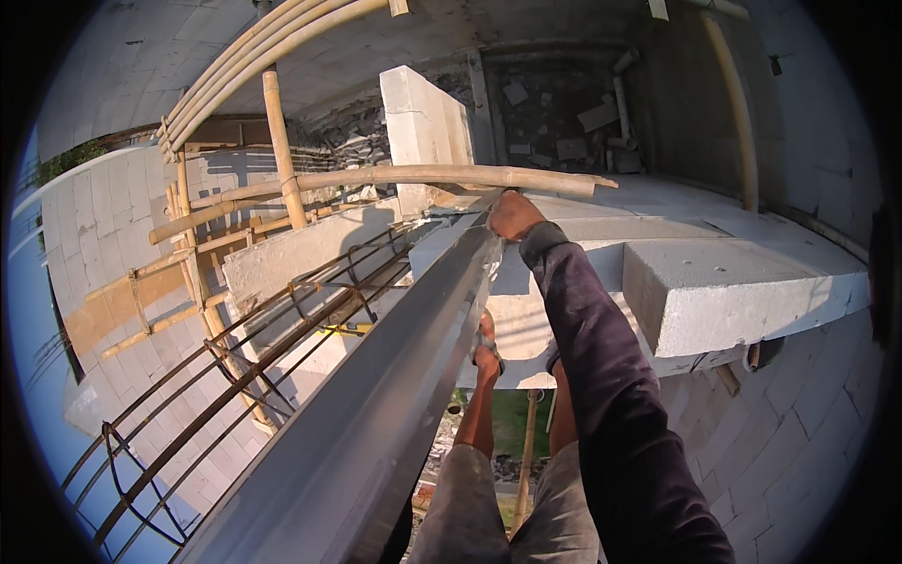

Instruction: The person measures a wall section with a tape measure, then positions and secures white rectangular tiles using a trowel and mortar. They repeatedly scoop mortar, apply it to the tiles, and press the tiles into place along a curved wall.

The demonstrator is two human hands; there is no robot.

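Observation:
A long, smooth grey beam runs from the lower left up to the middle of the view, narrowing with distance. My right hand is closed at its far end, the fingers partly hidden behind the knuckles. The dark sleeve of that arm reaches in from the lower right. My left hand does not show; the beam covers much of the lower left. Just beyond my right hand lies a bamboo pole, crossing in front of an upright pale block.
A rebar cage slants along the left of the beam. Bamboo scaffolding stands beyond it. At right lies a large pale block. My feet are on a pale ledge, with a drop to the ground below. Rubble lies further off.

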